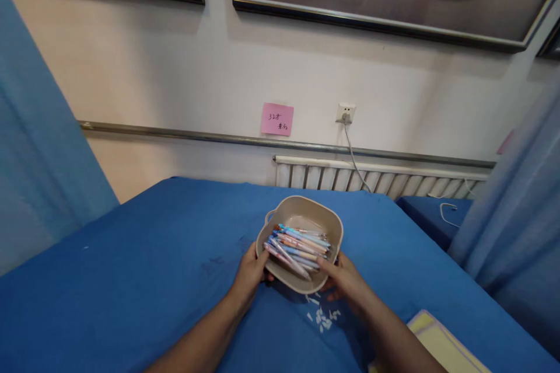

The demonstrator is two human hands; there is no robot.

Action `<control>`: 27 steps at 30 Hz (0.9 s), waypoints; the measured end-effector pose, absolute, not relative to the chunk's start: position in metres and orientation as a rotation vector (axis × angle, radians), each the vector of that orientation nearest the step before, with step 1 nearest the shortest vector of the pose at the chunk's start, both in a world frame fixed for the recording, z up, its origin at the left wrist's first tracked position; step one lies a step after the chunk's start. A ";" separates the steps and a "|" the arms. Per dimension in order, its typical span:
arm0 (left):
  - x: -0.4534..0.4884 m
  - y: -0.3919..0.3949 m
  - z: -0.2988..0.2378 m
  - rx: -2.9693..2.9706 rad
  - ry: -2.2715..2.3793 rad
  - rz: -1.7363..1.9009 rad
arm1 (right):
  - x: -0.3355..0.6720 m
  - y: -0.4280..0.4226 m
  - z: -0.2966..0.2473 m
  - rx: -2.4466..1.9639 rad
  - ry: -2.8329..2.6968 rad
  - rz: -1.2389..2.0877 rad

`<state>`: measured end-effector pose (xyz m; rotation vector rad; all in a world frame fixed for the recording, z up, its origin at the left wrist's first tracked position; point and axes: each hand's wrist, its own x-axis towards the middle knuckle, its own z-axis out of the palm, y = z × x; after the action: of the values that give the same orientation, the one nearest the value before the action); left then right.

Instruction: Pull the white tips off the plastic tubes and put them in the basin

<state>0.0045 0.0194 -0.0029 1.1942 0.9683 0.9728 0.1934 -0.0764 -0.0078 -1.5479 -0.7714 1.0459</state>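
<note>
The bin [308, 209] sat just right of centre in the lower half of the frame, tilted toward the bottom edge; whether its base touched the blue cloth [131, 279] could not be told. The left hand [250, 272] gripped its left side and the right hand [346, 281] its lower right, thumbs over the rim by the pens [297, 247].

The pens lay heaped inside, so gathering them looked largely done; the bin was not yet let go, and scraps [318, 320] lay below it. What else was left, the view did not show.

The cloth's far edge ran before the radiator [335, 177]. The widest room lay leftward; lower right, a yellow pad [441, 344] and the curtain [503, 239] narrowed it.
</note>
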 end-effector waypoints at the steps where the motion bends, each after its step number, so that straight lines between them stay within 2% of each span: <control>1: 0.005 0.019 -0.002 1.185 0.969 0.985 | 0.190 -0.076 -0.011 -1.539 -0.807 1.028; 9: 0.009 0.018 -0.004 1.359 0.844 0.846 | 0.233 -0.059 -0.023 -1.522 -1.007 0.508; 20: 0.010 0.022 -0.012 1.352 0.804 0.889 | 0.239 -0.054 -0.035 -1.582 -1.036 0.493; 27: 0.009 0.018 -0.006 1.384 0.728 0.942 | 0.233 -0.049 -0.043 -1.486 -0.871 0.463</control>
<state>0.0093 0.0185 -0.0060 1.3837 0.7279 0.9417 0.2335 -0.0487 -0.0432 -1.4857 -0.8714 0.4635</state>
